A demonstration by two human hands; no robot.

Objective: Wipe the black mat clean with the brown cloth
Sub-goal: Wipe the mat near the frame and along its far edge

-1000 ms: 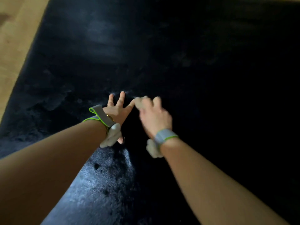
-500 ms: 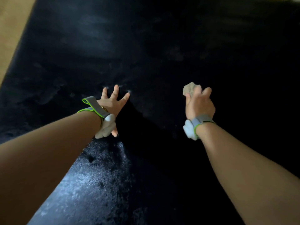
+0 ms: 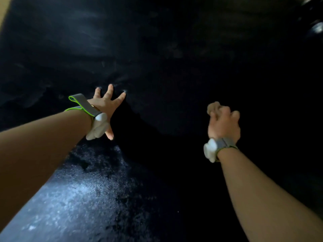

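Observation:
The black mat [image 3: 166, 70] fills almost the whole view, with a pale dusty sheen at the lower left. My left hand [image 3: 105, 105] lies flat on it left of centre, fingers spread and pressing down. My right hand [image 3: 223, 123] is on the mat at the right, its fingers curled round a bunched brown cloth [image 3: 213, 107] that sticks out at the hand's far left side. Most of the cloth is hidden under the fingers. Each wrist wears a grey and green band with a white tracker.
A strip of light wooden floor [image 3: 3, 13] shows at the top left corner beside the mat's edge. A dim round shiny object [image 3: 316, 28] sits at the top right corner.
My right hand has swept the cloth rightward across the mat, away from my left hand, then drawn back slightly toward me. My left hand has stayed pressed in place.

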